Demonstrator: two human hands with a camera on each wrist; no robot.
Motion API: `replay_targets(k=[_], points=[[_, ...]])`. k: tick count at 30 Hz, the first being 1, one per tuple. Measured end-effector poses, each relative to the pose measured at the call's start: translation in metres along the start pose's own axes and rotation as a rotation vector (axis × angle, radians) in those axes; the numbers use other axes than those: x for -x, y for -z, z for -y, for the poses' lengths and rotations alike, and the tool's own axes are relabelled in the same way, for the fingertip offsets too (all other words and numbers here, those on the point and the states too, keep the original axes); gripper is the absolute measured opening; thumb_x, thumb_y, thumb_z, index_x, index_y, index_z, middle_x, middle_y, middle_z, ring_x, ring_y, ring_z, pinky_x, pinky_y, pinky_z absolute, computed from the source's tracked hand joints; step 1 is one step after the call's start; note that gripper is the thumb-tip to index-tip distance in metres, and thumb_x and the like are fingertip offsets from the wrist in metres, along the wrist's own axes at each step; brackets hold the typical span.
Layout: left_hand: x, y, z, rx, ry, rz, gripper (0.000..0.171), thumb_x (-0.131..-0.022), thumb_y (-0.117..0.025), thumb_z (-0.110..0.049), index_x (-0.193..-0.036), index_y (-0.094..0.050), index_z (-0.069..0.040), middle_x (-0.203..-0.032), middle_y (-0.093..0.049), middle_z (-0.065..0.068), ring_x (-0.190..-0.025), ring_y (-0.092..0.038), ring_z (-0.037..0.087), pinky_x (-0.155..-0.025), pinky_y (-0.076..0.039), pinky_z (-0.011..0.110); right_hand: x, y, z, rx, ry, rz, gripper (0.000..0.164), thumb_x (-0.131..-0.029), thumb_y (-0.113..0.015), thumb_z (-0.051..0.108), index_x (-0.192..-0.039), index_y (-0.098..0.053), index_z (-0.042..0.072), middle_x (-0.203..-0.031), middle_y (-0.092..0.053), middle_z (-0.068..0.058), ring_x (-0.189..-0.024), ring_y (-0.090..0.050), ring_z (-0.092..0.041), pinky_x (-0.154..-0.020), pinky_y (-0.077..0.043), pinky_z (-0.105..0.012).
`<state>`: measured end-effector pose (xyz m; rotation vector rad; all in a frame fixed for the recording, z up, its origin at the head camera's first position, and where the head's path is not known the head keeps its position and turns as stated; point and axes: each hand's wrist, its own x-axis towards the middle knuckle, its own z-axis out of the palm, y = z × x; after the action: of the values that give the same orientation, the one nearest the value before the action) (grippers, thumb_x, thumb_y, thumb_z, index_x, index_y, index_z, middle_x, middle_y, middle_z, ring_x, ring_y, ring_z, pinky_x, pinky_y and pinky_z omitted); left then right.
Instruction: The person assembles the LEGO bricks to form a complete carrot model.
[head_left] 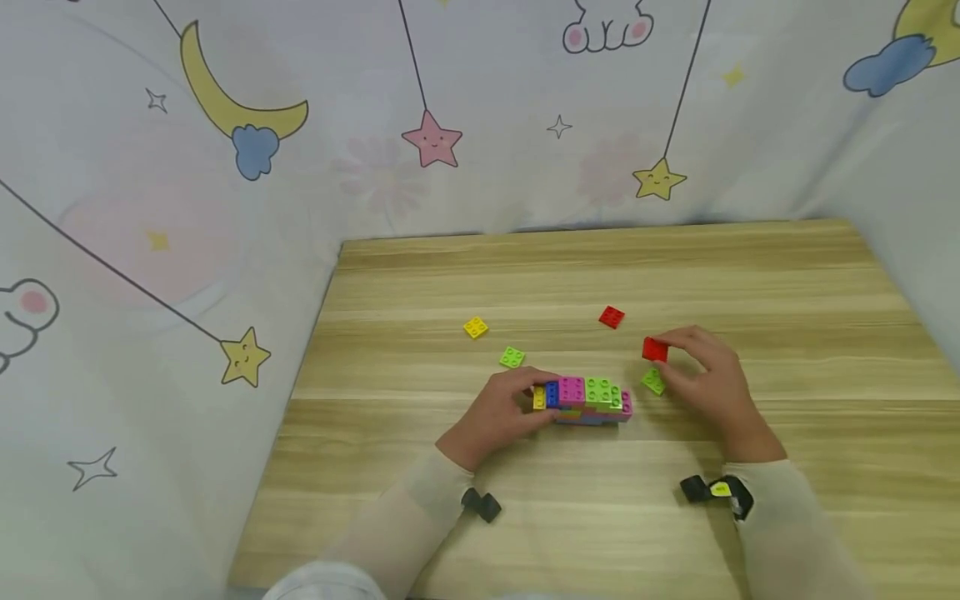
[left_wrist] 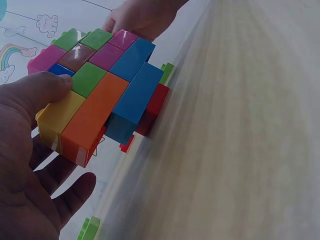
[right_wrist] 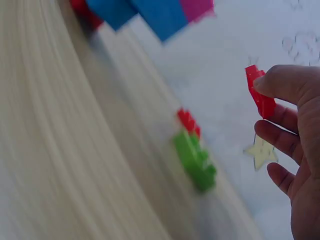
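My left hand (head_left: 504, 410) grips the left end of a multicoloured block of stacked toy bricks (head_left: 592, 398). In the left wrist view the thumb lies on the brick stack (left_wrist: 100, 95), whose side shows blue, orange, green, yellow and pink bricks. To the right, my right hand (head_left: 708, 379) pinches a small red brick (head_left: 655, 349) between thumb and fingertips. That red brick (right_wrist: 260, 91) is held above the table in the right wrist view. A green brick (head_left: 653, 382) lies just below the right hand's thumb and fingers.
Loose on the wooden table (head_left: 390, 467) lie a yellow brick (head_left: 476, 327), a green brick (head_left: 513, 357) and a red brick (head_left: 611, 317), all beyond the stack. A white printed curtain (head_left: 510, 75) stands behind the table and along its sides.
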<state>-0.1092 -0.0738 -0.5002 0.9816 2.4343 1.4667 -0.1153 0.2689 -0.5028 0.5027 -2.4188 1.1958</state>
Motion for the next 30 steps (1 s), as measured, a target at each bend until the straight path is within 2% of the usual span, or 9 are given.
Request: replay_targets(k=[3,6,11,13,16,23,30], points=[[0.0,0.0,0.0,-0.007,-0.003,0.003,0.043,-0.09,-0.083,-0.018,-0.131,-0.069,-0.016,-0.12,-0.072,-0.006,-0.099,-0.064,0.006,-0.084,-0.058,0.03,-0.001,-0.006,0.022,-0.119,0.15,-0.032,0.042,-0.07,-0.082,-0.014,-0.109,-0.078,0.001,-0.107,-0.072,-0.014,-0.106,-0.061,-0.007,-0.099,-0.043,-0.012],[0.0,0.0,-0.001,-0.006,-0.005,0.004,0.042,-0.09,-0.083,-0.018,-0.13,-0.069,-0.016,-0.12,-0.071,-0.007,-0.098,-0.064,0.005,-0.084,-0.059,0.032,0.0,-0.014,0.046,-0.202,0.251,-0.026,0.044,-0.064,-0.082,-0.016,-0.106,-0.077,-0.002,-0.104,-0.071,-0.017,-0.105,-0.063,-0.012,-0.099,-0.046,-0.014],[-0.001,0.0,-0.001,0.002,-0.009,-0.003,0.041,-0.09,-0.083,-0.019,-0.129,-0.07,-0.016,-0.119,-0.072,-0.007,-0.097,-0.064,0.006,-0.083,-0.059,0.032,0.001,-0.024,0.066,-0.264,0.321,0.023,0.036,-0.071,-0.087,-0.006,-0.106,-0.078,0.0,-0.103,-0.072,-0.014,-0.101,-0.065,-0.021,-0.098,-0.048,-0.017],[-0.001,0.001,-0.002,-0.001,-0.008,-0.007,0.041,-0.09,-0.083,-0.02,-0.129,-0.07,-0.016,-0.12,-0.072,-0.007,-0.097,-0.063,0.006,-0.084,-0.058,0.031,0.002,-0.028,0.068,-0.262,0.337,0.031,0.032,-0.075,-0.089,0.001,-0.105,-0.079,0.001,-0.104,-0.073,-0.013,-0.101,-0.065,-0.024,-0.099,-0.047,-0.018],[0.0,0.001,-0.002,-0.006,-0.01,-0.009,0.042,-0.09,-0.084,-0.02,-0.129,-0.07,-0.016,-0.12,-0.072,-0.006,-0.097,-0.063,0.006,-0.084,-0.058,0.03,0.002,-0.031,0.07,-0.256,0.348,0.032,0.032,-0.075,-0.091,0.005,-0.105,-0.079,0.003,-0.105,-0.073,-0.012,-0.101,-0.065,-0.026,-0.1,-0.046,-0.019],[-0.001,0.002,-0.004,0.002,-0.026,-0.008,0.041,-0.091,-0.083,-0.018,-0.129,-0.07,-0.016,-0.12,-0.072,-0.006,-0.098,-0.064,0.006,-0.086,-0.057,0.03,0.0,-0.034,0.081,-0.224,0.327,0.058,0.043,-0.066,-0.092,-0.003,-0.107,-0.081,0.005,-0.107,-0.076,-0.007,-0.102,-0.066,-0.023,-0.099,-0.045,-0.019],[-0.001,0.001,-0.004,-0.023,-0.039,-0.013,0.042,-0.089,-0.084,-0.015,-0.129,-0.07,-0.014,-0.12,-0.072,-0.004,-0.099,-0.064,0.006,-0.085,-0.058,0.03,0.0,-0.034,0.086,-0.198,0.295,0.081,0.042,-0.067,-0.092,-0.004,-0.105,-0.082,0.007,-0.109,-0.077,-0.005,-0.102,-0.067,-0.022,-0.098,-0.043,-0.02]])
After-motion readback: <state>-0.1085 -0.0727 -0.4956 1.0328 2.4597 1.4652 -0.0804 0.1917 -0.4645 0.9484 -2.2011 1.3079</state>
